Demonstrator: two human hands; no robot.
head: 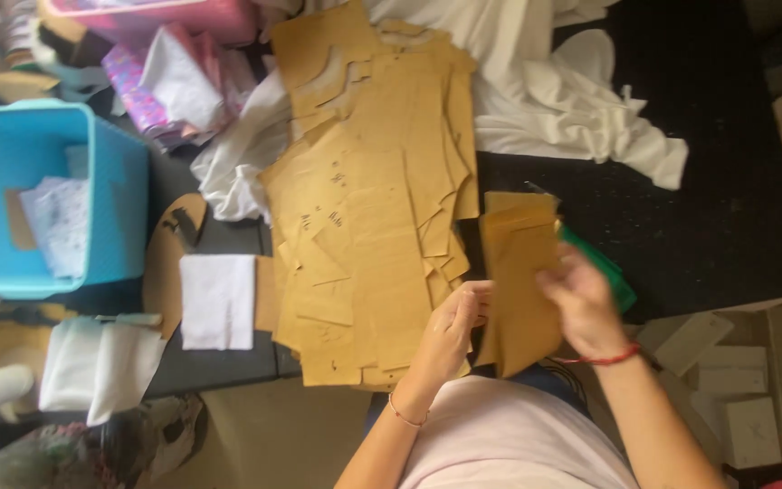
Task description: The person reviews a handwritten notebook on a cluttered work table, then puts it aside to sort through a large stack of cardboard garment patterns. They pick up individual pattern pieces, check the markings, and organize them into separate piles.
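Note:
My left hand (452, 328) and my right hand (581, 306) both hold a brown paper pattern piece (519, 272) near the table's front edge. The left hand pinches its left side; the right hand grips its right side, wearing a red wrist band. Just left of it lies a big stack of brown paper pattern pieces (368, 190), several overlapping, some with pen marks. A green object (610, 272) lies under the right hand, partly hidden.
White fabric (572, 100) is heaped at the back on the black tabletop (726, 208). A blue plastic bin (52, 195) with paper scraps stands at left. A white cloth square (217, 301), folded white fabric (101, 362) and patterned fabrics (169, 77) lie around.

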